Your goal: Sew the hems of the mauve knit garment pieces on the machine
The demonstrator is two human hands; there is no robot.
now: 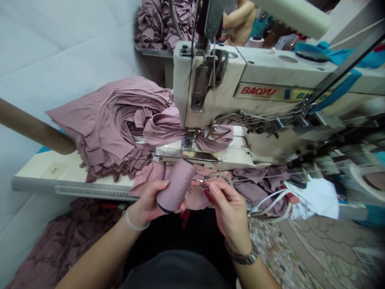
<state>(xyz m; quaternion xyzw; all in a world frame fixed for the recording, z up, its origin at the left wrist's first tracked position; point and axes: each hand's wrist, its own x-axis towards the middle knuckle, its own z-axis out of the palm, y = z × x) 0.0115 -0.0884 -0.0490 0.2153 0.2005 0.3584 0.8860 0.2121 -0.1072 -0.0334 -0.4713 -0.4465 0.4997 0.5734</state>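
Note:
My left hand [146,204] is shut on a cone of mauve thread [176,185], which it holds tilted in front of the sewing machine. My right hand [229,214] pinches small metal scissors [207,182] close to the cone's upper end, and its fingers partly hide them. Mauve fabric [168,188] lies just beyond both hands, under and beside the presser foot [188,140] of a cream BAOYU industrial sewing machine [240,90]. A large folded heap of the same mauve fabric [102,124] sits to the machine's left.
The machine stands on a cream table [57,171] with a metal ruler along its front edge. A cardboard tube [33,126] juts in at the left. White elastic tape [270,202] hangs at the right. More mauve fabric [164,28] lies behind, and a co-worker's arm [240,24] shows beyond the machine.

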